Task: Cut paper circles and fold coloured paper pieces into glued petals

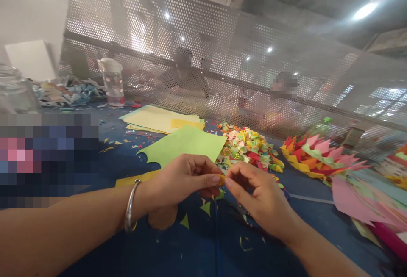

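Note:
Over the dark blue table, my left hand (187, 180) pinches a small yellow paper piece (221, 179) between thumb and fingers. My right hand (259, 198) meets it from the other side, its thumb and forefinger closed at the end of the same piece. Just beyond the hands lies a green paper sheet (190, 143) with a curved bite cut from its left edge. A yellow paper strip (136, 178) runs behind my left wrist, and a round brown object (163, 217) is partly hidden below it. Green scraps (206, 208) lie beneath my fingers.
Folded paper bits (246, 143) are heaped behind my right hand. Pale yellow sheets (155, 118) and a lidded bottle (111, 81) stand farther back. On the right are a pointed paper ring (318, 156) and pink paper (352, 200). Behind a perforated screen (210, 27) sit two people.

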Tool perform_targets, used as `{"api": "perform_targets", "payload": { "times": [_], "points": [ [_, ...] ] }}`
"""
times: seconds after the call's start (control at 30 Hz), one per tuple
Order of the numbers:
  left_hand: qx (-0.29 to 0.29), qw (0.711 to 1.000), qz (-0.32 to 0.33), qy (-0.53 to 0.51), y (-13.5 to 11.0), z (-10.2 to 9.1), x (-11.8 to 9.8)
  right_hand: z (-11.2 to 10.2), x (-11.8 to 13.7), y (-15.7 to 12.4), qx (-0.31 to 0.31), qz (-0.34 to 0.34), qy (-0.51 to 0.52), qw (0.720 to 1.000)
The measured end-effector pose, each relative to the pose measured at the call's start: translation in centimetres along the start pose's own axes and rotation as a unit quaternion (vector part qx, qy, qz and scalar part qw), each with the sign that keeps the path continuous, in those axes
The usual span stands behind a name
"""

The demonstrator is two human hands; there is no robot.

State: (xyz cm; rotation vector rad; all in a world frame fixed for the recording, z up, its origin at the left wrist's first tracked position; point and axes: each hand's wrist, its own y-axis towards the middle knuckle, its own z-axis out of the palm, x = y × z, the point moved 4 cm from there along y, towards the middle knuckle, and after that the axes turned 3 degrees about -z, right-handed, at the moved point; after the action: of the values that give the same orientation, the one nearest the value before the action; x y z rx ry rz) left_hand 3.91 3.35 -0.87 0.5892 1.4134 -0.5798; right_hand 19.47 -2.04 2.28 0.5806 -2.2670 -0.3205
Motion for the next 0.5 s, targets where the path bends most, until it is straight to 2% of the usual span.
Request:
{"api": "perform_targets", "payload": {
  "times": [0.23, 0.5],
  "points": [
    [-0.028, 0.989, -0.090, -0.115, -0.35, -0.15, 0.34, 0.01, 0.15, 0.04, 0.005, -0.021, -0.046, 0.999],
    [-0.046, 0.985, -0.079, -0.146, -0.25, -0.57, 0.27, -0.28, -0.33, 0.00, 0.022, 0.000, -0.066, 0.998]
  ]
}}
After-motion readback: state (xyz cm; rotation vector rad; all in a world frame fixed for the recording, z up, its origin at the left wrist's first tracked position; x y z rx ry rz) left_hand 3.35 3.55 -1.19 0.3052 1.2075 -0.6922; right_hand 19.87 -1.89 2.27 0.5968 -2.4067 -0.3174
